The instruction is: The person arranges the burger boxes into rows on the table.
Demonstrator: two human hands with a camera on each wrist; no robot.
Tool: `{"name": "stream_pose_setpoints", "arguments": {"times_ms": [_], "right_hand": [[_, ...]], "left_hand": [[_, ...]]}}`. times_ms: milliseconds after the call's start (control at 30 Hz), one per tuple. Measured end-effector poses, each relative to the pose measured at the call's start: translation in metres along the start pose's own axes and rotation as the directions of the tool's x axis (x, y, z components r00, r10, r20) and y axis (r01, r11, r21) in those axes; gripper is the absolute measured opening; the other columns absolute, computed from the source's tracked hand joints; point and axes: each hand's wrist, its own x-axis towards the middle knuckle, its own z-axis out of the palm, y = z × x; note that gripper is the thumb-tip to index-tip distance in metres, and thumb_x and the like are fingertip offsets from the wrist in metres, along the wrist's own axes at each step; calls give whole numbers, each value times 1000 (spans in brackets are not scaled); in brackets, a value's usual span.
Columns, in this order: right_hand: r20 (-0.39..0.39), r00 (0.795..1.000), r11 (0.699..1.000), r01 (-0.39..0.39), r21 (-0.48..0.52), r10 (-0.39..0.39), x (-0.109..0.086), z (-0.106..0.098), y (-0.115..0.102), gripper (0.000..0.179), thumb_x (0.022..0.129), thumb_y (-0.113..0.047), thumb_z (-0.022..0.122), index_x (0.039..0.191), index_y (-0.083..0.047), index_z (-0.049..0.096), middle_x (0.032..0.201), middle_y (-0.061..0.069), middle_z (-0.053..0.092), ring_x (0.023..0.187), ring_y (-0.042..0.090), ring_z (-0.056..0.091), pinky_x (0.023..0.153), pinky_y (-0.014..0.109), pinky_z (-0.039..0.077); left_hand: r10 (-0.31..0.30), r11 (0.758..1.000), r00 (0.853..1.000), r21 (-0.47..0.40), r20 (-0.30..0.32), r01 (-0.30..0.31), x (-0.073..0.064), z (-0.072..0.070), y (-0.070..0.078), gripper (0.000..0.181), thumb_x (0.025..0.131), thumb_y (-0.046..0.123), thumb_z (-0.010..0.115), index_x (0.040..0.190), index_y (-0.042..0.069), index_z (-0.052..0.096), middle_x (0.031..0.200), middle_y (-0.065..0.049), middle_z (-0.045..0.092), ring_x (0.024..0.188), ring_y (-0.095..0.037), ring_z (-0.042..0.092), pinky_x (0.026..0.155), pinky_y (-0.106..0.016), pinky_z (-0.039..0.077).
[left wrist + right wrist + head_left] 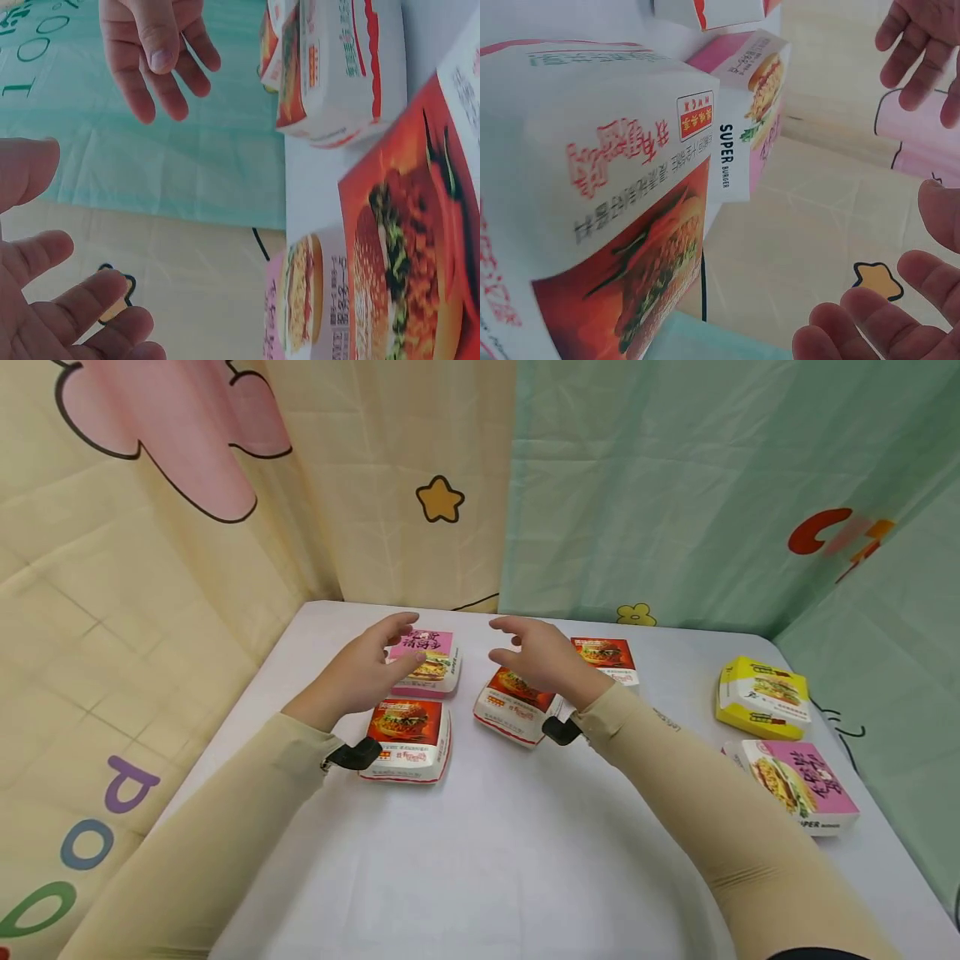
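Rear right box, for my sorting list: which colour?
The box is mainly yellow; head view shows it best.

Even, diffuse light; head view brightest, wrist views duller.
You get soft shadows on the white bench [465,860] below your sleeves [217,827]. Wide-angle stretch broadens the sleeves toward the head view's lower corners. In your softer right wrist view, small print on the nearest box [622,195] smears.
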Motion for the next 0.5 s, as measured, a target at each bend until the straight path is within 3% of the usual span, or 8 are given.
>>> {"name": "stream_pose_setpoints", "arguments": {"times_ms": [133,300,500], "right_hand": [[-16,1000,1000,-6,6,6,-14,-5,12,60,102,-37,68,158,-27,48,151,12,59,136,31,58,99,46,57],[-23,1000,1000,-19,-14,19,-26,-7,29,63,102,-36,69,160,-26,46,154,13,56,138,32,57,107,51,52],[-39,999,999,-35,-31,34,-35,-7,47,64,103,-36,69,161,-21,45,161,10,51,144,34,52,114,55,48]], "left_hand": [[11,1000,999,-22,32,-10,-3,11,15,71,104,45,63,165,25,33,165,-8,44,151,-38,42,123,-62,35],[49,997,996,-55,70,-45,-7,28,31,70,105,42,63,165,22,33,166,-9,41,151,-36,42,122,-59,37],[86,995,993,-52,85,-82,-10,44,42,71,104,40,63,165,19,33,165,-8,41,144,-34,52,119,-55,42]]}}
